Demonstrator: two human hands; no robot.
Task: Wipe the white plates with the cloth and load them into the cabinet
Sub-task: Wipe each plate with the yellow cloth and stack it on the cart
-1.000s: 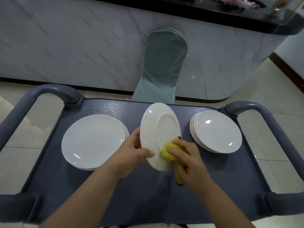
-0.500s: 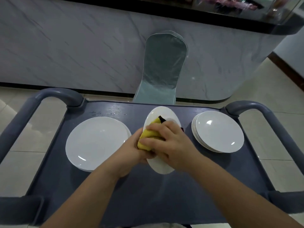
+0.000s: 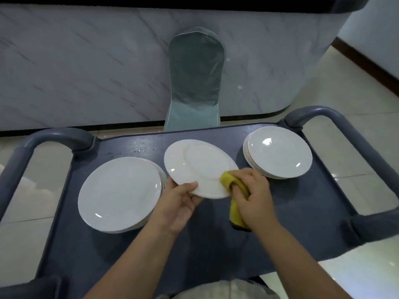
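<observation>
One white plate point(image 3: 198, 167) tilts above the middle of our cart point(image 3: 302, 203), near rim pinched in our left hand point(image 3: 179, 201); our right hand point(image 3: 253, 197) clutches a yellow cloth point(image 3: 236, 214) pressed to its right rim. The left plate stack point(image 3: 119, 194) sits toward the cart's left edge, the right plate stack point(image 3: 279, 155) at its far right corner. A covered chair point(image 3: 195, 78) stands beyond.

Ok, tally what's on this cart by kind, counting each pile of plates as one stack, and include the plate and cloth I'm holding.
Stacks of white plates: 2, the left stack and the right stack; plates per stack cannot be told
Single white plate, in hand: 1
Yellow cloth, in hand: 1
Total: 4
</observation>
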